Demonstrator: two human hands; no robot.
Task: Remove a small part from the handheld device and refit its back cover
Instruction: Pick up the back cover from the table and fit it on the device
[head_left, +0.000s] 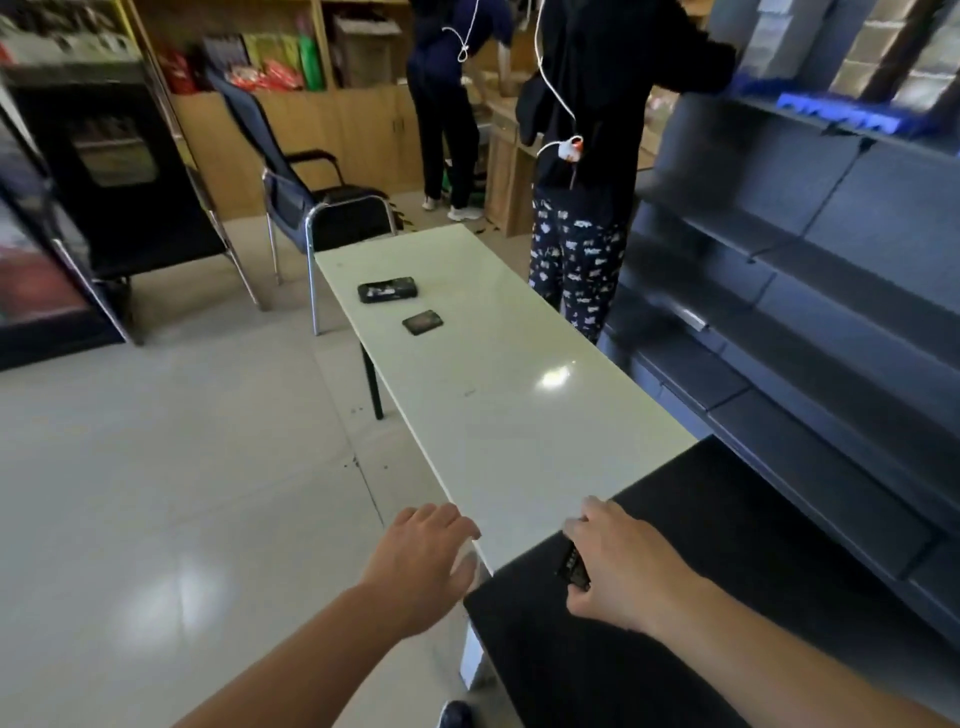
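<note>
My right hand (621, 564) is closed around a small black flat part with pale print (573, 567), held just above a black surface (701, 519) at the near end of the white table (493, 395). My left hand (423, 553) hovers over the table's near left corner, fingers apart, holding nothing. Far up the table lie two dark objects: a black handheld device (387, 289) lying flat, and a smaller dark flat piece (422, 322) just in front of it. Both are well beyond my hands.
Dark grey shelving (810, 291) runs along the table's right side. Two people (582, 156) stand at the far end. A black office chair (317, 202) stands beyond the table's left far corner, with tiled floor (182, 441) to the left.
</note>
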